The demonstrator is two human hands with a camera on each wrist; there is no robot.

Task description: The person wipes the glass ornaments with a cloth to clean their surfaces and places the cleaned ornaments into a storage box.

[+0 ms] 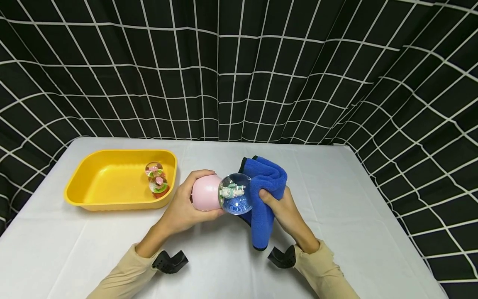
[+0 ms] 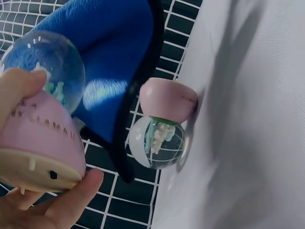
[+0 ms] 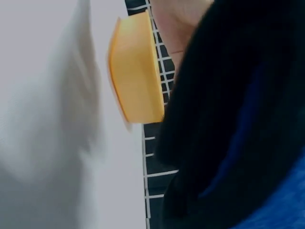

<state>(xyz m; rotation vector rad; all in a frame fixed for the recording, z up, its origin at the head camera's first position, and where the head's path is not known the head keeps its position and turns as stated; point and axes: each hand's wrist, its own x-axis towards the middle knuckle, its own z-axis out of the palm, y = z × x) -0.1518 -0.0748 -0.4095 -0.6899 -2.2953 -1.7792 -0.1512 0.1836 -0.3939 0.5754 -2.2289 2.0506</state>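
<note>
My left hand grips a snow globe by its pink base, tilted on its side with the glass ball pointing right. Inside the ball stands a small white and mint-green figure. In the left wrist view, the thumb lies where glass and base meet, and gold lettering shows on the base. My right hand holds a folded blue towel with black edging against the ball's far end, thumb on top. Behind, a second pink-based snow globe lies on the white cloth, hidden in the head view.
A yellow tray stands at the left of the table. Two small glass globes with pink and green insides are at its right end. White cloth covers the table; black curtains with a white grid enclose the back and sides.
</note>
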